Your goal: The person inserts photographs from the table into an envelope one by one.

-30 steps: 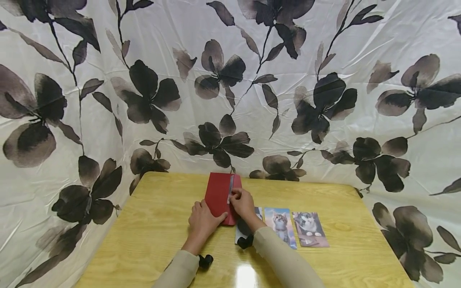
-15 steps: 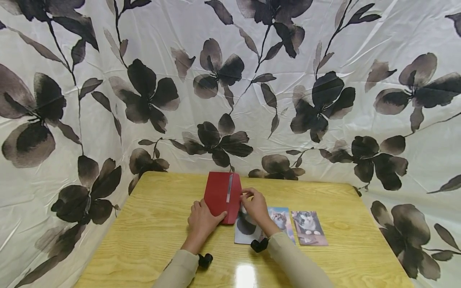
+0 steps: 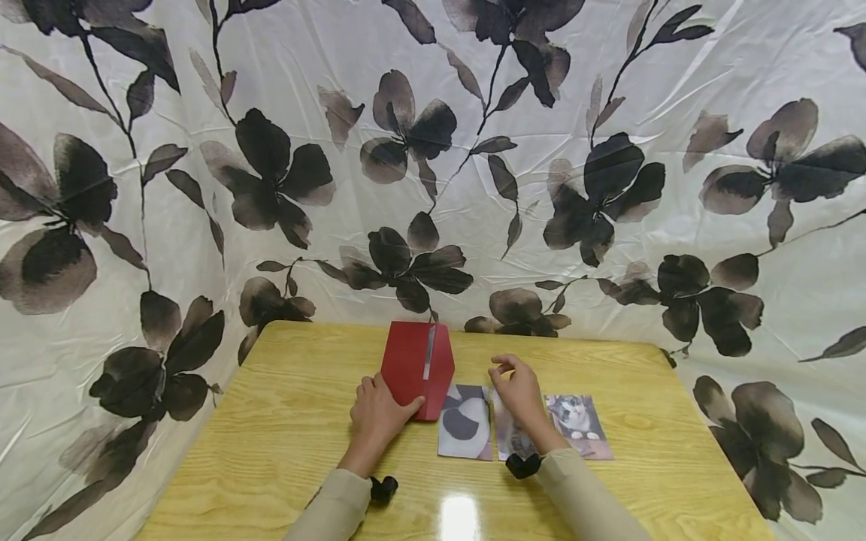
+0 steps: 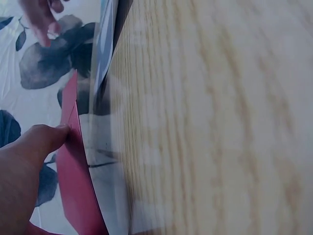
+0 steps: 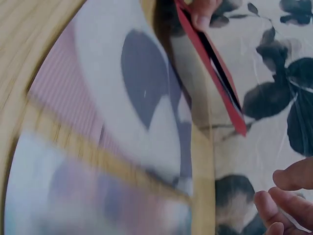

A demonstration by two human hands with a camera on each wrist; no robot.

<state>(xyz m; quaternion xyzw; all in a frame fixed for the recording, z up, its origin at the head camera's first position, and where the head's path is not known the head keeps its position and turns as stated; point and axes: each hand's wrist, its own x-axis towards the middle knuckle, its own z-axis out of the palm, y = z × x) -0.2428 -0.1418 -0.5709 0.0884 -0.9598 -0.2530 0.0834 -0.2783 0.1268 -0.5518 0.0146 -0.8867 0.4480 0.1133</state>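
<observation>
A red envelope (image 3: 406, 361) with its flap open to the right is near the back of the table. Along its opening shows a greyish strip (image 3: 429, 353) of something inside. My left hand (image 3: 381, 415) grips the envelope's lower left part, the thumb (image 4: 49, 136) laid across its face. To the right, my right hand (image 3: 519, 392) hovers over the middle picture card (image 3: 506, 436), fingers loosely bent and holding nothing. Left of that card lies a grey-and-white card (image 3: 467, 424). A cat card (image 3: 576, 417) lies at the right, partly behind my right forearm.
The yellow wood-grain table (image 3: 284, 421) reaches to a floral cloth backdrop (image 3: 514, 225) behind and at both sides. Black wrist devices sit on the left wrist (image 3: 383, 490) and the right wrist (image 3: 523, 466).
My right hand has left the strip at the envelope's opening and moved right, over the middle card. The grey-and-white card is now uncovered. My left hand keeps its grip.
</observation>
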